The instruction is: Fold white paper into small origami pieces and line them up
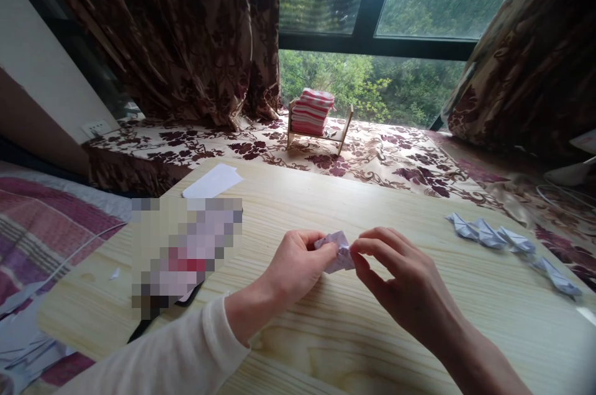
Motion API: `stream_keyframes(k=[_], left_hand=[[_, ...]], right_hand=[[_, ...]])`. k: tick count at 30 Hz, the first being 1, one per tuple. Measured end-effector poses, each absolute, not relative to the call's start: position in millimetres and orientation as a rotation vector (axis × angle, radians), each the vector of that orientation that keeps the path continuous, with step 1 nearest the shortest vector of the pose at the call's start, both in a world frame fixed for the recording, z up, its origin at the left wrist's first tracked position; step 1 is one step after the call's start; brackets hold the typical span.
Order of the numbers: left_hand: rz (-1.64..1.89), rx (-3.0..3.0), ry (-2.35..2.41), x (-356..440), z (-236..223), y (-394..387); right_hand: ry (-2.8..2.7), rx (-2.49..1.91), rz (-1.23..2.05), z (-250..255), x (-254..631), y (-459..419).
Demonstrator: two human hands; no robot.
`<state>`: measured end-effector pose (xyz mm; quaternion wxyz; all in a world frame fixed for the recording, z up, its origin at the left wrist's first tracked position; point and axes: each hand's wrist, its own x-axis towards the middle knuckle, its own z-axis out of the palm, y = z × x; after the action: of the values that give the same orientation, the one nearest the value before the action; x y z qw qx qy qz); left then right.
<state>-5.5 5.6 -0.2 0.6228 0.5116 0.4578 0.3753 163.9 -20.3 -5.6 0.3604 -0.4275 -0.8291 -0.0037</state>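
Left hand [291, 264]: thumb and fingers clamped on a small folded paper [343, 259], held over the pale wooden table [288, 204]. Right hand [403, 277]: fingertips at the paper's right edge — from where I stand, I cannot tell whether they pinch it. Four folded paper pieces [490, 236] lie near the table's right side

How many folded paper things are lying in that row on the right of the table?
4: the leftmost paper, the second paper, the third paper, and the rightmost paper, nearest you. None looks hidden.
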Motion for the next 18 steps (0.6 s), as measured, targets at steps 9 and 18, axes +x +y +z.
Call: stream_keyframes(k=[9,18], left_hand=[[0.850,1.340,1.027,-5.6,-0.5,3.3],[0.861,1.240,0.997,-5.9,0.9,3.9]], right_hand=[[-2.062,-1.172,0.270,-3.8,161.9,-21.0],[-2.120,-1.019,0.169,-4.5,162.6,-19.6]])
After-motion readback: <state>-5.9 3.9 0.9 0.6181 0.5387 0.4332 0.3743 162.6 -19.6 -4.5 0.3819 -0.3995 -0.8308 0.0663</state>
